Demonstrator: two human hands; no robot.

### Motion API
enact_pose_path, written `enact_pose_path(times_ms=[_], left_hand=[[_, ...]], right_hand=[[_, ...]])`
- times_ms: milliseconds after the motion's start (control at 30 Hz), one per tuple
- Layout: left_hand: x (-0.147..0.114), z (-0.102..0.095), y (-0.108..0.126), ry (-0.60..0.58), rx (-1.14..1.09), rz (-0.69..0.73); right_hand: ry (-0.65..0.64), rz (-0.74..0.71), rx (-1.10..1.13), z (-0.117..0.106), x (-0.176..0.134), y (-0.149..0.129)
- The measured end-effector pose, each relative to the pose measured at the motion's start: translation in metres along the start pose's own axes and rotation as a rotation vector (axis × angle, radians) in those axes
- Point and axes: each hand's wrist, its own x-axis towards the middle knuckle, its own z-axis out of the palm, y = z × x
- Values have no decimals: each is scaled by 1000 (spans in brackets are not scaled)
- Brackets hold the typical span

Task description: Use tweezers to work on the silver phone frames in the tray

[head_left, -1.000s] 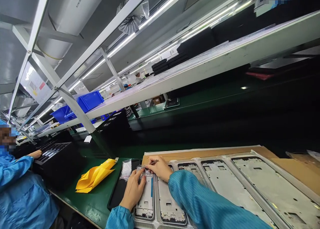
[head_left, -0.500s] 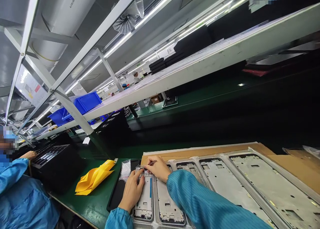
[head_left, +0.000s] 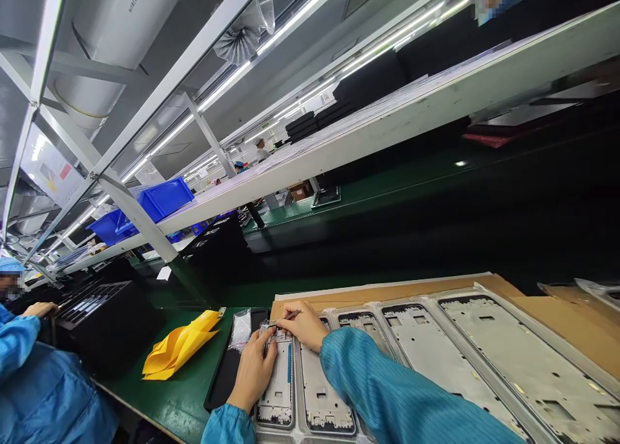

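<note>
My left hand [head_left: 254, 372] lies over the left edge of the leftmost phone frame [head_left: 278, 392], fingers bent against its upper part. This grey metal frame has a black rim and a blue strip along its right side. My right hand [head_left: 305, 326] pinches a thin dark tool, apparently tweezers [head_left: 292, 315], over the top end of the same frame. The tool's tip and whatever it touches are hidden by my fingers. More phone frames sit in slots of a transparent plastic tray [head_left: 299, 392], partly under my right sleeve.
Left of the tray are a black tray [head_left: 220, 383] with a small plastic bag [head_left: 241, 328] and a yellow sheet [head_left: 179, 346]. Cardboard [head_left: 547, 321] lies behind. A white shelf beam [head_left: 387, 124] crosses above. A co-worker in blue [head_left: 53, 386] reaches to a black box [head_left: 104, 328].
My view has shifted slightly, so the scene sits a little further left. Both hands keep nearly the same place on the frame. The co-worker has turned a little.
</note>
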Motion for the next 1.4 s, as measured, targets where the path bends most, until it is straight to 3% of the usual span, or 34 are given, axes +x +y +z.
enact_pose_path(times_ms=[467, 1400], left_hand=[[0, 2, -2, 16, -44, -8], [1, -1, 4, -6, 99, 33]], right_hand=[[-20, 25, 60, 0, 1, 0], [27, -127, -220, 0, -1, 1]])
